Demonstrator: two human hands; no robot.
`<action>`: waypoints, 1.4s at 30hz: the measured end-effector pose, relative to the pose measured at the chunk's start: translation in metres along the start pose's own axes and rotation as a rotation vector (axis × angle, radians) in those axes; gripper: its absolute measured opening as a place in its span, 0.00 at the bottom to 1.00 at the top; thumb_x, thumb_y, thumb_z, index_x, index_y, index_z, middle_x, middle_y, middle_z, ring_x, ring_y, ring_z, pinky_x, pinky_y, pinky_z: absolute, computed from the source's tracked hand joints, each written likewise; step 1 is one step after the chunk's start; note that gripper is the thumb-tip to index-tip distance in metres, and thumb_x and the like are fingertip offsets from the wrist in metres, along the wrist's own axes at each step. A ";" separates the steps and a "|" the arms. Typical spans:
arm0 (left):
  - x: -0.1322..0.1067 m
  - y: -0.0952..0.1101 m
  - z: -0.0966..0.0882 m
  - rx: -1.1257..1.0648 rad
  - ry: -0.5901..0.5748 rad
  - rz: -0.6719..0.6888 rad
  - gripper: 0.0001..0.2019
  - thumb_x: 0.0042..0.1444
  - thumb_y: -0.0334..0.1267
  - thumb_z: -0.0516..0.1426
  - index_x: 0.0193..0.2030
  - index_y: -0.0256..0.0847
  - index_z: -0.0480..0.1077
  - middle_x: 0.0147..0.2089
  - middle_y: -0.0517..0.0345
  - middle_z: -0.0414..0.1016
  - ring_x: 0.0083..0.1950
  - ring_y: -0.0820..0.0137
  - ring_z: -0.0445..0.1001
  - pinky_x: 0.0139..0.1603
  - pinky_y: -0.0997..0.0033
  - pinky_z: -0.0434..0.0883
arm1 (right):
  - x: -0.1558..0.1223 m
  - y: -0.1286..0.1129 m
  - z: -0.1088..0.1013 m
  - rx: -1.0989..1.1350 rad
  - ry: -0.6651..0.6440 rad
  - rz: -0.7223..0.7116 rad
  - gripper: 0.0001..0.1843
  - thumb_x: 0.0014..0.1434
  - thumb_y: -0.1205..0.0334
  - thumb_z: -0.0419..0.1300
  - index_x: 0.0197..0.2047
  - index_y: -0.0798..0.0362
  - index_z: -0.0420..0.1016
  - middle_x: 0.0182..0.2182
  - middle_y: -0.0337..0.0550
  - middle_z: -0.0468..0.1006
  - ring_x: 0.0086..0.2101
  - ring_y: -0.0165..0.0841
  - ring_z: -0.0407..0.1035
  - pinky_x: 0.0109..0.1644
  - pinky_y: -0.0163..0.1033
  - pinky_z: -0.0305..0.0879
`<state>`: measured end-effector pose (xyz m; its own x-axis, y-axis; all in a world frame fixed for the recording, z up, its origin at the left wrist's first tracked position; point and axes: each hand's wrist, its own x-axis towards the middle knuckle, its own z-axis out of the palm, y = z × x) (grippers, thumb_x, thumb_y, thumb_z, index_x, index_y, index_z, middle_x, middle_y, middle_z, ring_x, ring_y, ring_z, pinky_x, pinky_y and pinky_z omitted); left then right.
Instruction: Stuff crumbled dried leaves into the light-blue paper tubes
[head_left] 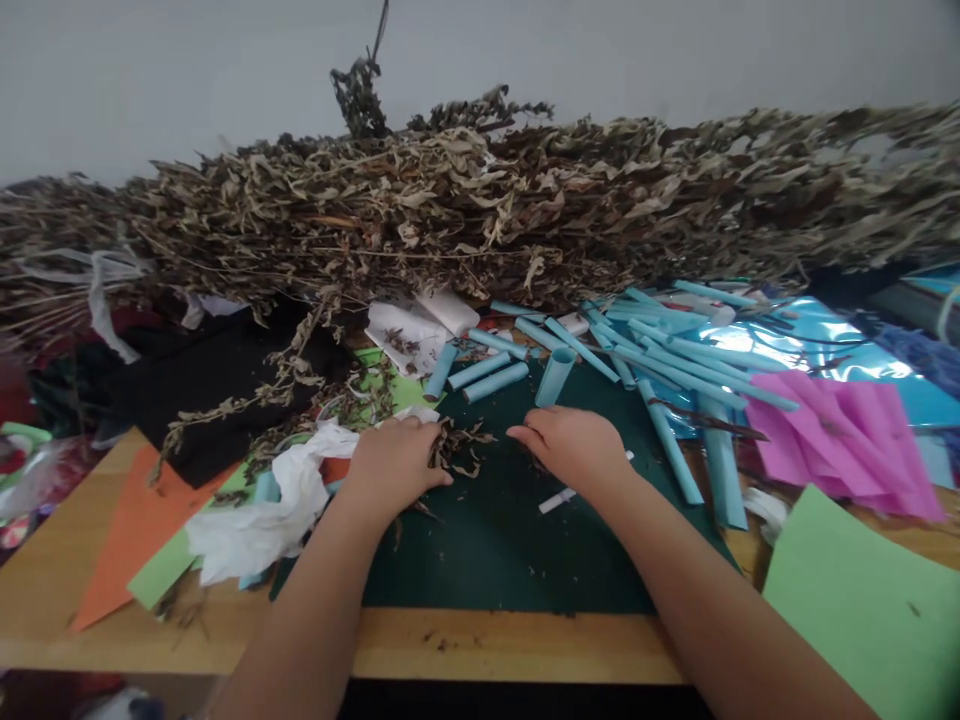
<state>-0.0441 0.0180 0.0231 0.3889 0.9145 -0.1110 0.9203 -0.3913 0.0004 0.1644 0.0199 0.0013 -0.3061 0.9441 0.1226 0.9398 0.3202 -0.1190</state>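
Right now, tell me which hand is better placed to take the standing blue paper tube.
The right, I judge: the right hand is just on the near side of the standing blue paper tube, while the left hand is farther away, at the dried leaves.

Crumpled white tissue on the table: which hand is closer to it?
Left. The left hand is just beside the crumpled white tissue, at its right edge; the right hand is farther right, over the dark green mat.
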 end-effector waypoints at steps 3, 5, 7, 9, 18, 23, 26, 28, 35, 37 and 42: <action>0.001 0.000 0.004 0.030 0.012 -0.019 0.12 0.47 0.44 0.52 0.38 0.42 0.65 0.37 0.50 0.71 0.40 0.56 0.68 0.35 0.61 0.64 | -0.003 0.002 0.004 -0.019 -0.022 -0.031 0.12 0.56 0.56 0.49 0.34 0.52 0.70 0.28 0.43 0.71 0.29 0.34 0.66 0.25 0.34 0.51; 0.001 0.001 0.005 0.020 0.028 -0.020 0.08 0.50 0.40 0.49 0.35 0.42 0.65 0.35 0.52 0.71 0.39 0.57 0.69 0.34 0.62 0.64 | -0.004 0.001 0.004 -0.025 -0.021 -0.045 0.13 0.55 0.55 0.50 0.39 0.51 0.69 0.30 0.45 0.71 0.32 0.37 0.66 0.28 0.36 0.53; 0.001 0.002 0.002 -0.009 0.040 -0.011 0.07 0.51 0.37 0.48 0.34 0.42 0.65 0.34 0.53 0.72 0.38 0.59 0.69 0.33 0.63 0.64 | -0.006 -0.002 0.002 -0.023 -0.002 -0.066 0.17 0.55 0.53 0.50 0.45 0.51 0.67 0.35 0.48 0.70 0.36 0.41 0.64 0.34 0.40 0.55; 0.000 0.006 -0.001 -0.068 0.051 0.035 0.07 0.51 0.37 0.48 0.35 0.42 0.65 0.34 0.54 0.72 0.37 0.61 0.69 0.34 0.65 0.63 | -0.008 -0.008 -0.001 -0.008 0.021 -0.103 0.23 0.54 0.50 0.49 0.51 0.49 0.61 0.42 0.50 0.67 0.41 0.44 0.61 0.39 0.45 0.53; -0.006 0.024 -0.009 -0.667 0.095 0.158 0.11 0.50 0.32 0.49 0.39 0.45 0.66 0.39 0.60 0.71 0.40 0.67 0.67 0.41 0.68 0.63 | -0.010 -0.024 0.005 0.216 -0.003 -0.309 0.35 0.48 0.43 0.53 0.56 0.49 0.53 0.46 0.46 0.66 0.43 0.39 0.61 0.42 0.43 0.54; -0.004 0.034 -0.001 -1.345 0.003 0.032 0.07 0.49 0.33 0.51 0.36 0.43 0.63 0.34 0.61 0.67 0.32 0.72 0.70 0.34 0.72 0.68 | -0.016 -0.013 0.013 0.501 0.148 -0.397 0.44 0.48 0.39 0.50 0.59 0.55 0.38 0.54 0.53 0.55 0.52 0.39 0.51 0.51 0.44 0.54; 0.001 0.034 0.001 -1.838 0.012 -0.095 0.05 0.47 0.33 0.52 0.33 0.41 0.61 0.31 0.63 0.65 0.24 0.77 0.67 0.26 0.74 0.68 | -0.018 -0.007 0.014 0.629 0.231 -0.438 0.41 0.50 0.41 0.49 0.59 0.53 0.36 0.56 0.53 0.51 0.54 0.40 0.48 0.54 0.46 0.51; 0.004 0.028 0.000 -2.108 0.078 -0.185 0.06 0.46 0.30 0.51 0.33 0.42 0.60 0.30 0.63 0.64 0.23 0.78 0.66 0.22 0.76 0.67 | -0.017 -0.006 0.013 0.569 0.209 -0.392 0.37 0.53 0.44 0.47 0.59 0.54 0.38 0.56 0.53 0.52 0.54 0.39 0.49 0.54 0.45 0.52; 0.008 0.001 -0.004 -2.525 0.234 -0.389 0.06 0.50 0.35 0.46 0.34 0.45 0.61 0.31 0.61 0.65 0.23 0.77 0.65 0.18 0.81 0.59 | -0.010 -0.028 0.008 0.263 0.035 -0.301 0.26 0.51 0.51 0.54 0.53 0.48 0.58 0.53 0.48 0.59 0.51 0.46 0.51 0.48 0.54 0.52; 0.008 -0.001 -0.004 -2.480 0.322 -0.427 0.07 0.52 0.40 0.46 0.34 0.45 0.62 0.29 0.62 0.65 0.21 0.77 0.64 0.17 0.80 0.58 | -0.008 -0.035 0.006 0.175 -0.012 -0.317 0.30 0.49 0.49 0.55 0.54 0.47 0.56 0.54 0.48 0.56 0.52 0.47 0.49 0.48 0.54 0.50; 0.009 0.001 -0.002 -2.388 0.458 -0.332 0.12 0.55 0.44 0.45 0.26 0.41 0.61 0.21 0.65 0.59 0.16 0.80 0.57 0.14 0.82 0.53 | 0.004 -0.042 0.006 0.095 -0.066 -0.326 0.37 0.45 0.46 0.57 0.56 0.47 0.52 0.54 0.51 0.57 0.50 0.49 0.51 0.45 0.54 0.49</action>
<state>-0.0401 0.0258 0.0246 -0.0280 0.9762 -0.2152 -0.7178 0.1302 0.6840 0.1224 0.0107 0.0006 -0.5999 0.7930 0.1058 0.7737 0.6087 -0.1757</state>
